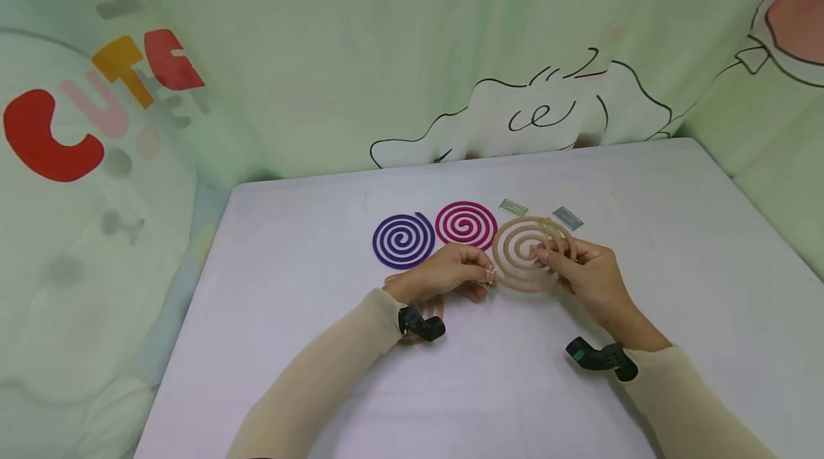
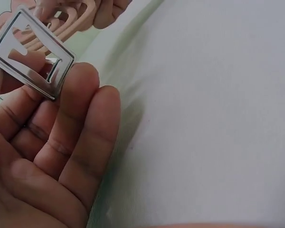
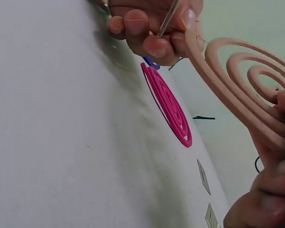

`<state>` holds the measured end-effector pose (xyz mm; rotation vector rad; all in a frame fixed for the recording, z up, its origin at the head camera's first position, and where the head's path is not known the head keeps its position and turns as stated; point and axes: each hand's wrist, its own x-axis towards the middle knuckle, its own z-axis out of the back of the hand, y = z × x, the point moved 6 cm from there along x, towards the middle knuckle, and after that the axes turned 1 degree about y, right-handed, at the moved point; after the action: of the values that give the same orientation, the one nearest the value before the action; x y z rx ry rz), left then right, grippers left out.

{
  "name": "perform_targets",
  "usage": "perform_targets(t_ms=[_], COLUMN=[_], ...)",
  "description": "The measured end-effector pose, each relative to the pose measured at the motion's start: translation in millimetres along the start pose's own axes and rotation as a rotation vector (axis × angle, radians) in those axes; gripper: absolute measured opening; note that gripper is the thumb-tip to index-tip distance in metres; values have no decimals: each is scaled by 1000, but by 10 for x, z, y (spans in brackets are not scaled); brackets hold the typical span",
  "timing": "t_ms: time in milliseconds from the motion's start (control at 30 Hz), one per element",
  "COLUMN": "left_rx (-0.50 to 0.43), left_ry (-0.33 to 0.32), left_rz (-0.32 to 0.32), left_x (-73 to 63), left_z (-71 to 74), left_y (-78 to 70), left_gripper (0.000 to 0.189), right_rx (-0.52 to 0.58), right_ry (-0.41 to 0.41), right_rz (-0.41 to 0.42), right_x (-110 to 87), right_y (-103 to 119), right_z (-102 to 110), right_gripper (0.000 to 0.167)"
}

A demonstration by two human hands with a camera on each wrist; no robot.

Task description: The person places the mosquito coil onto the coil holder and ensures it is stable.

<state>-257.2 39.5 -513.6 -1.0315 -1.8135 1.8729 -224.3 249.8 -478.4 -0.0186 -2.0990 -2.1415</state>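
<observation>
My left hand (image 1: 453, 272) pinches a small metal mosquito coil stand (image 2: 61, 53), a rectangular plate with a cut-out, between thumb and fingers. In my right hand (image 1: 595, 280) is a tan mosquito coil (image 1: 529, 290), held above the table by its right side, thumb in front. In the right wrist view the outer end of this coil (image 3: 222, 96) comes right up to the left fingertips and the stand. Beneath my left wrist lies another tan coil (image 1: 439, 307), mostly hidden by the hand and wrist strap.
A purple coil (image 1: 400, 238) and a pink coil (image 1: 465, 224) lie flat side by side beyond my left hand. Two more metal stands, one left (image 1: 513, 207) and one right (image 1: 568, 217), rest behind the held coil. The white table (image 1: 270, 287) meets a printed curtain at its back edge.
</observation>
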Motion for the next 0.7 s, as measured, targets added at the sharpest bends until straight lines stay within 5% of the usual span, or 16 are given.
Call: perform_targets(t_ms=[233,700], left_rx=[-16,-59], left_ry=[-6,51], left_rz=[22,40], left_x=[3,-19], left_z=[37,-28], left_y=[29,12], left_gripper=[5,8], right_rx=[-5,-5], right_ry=[-40,-91], right_rz=[53,27], right_x=[-1,-27], right_y=[46,16], right_z=[3,88], right_gripper=[15,12])
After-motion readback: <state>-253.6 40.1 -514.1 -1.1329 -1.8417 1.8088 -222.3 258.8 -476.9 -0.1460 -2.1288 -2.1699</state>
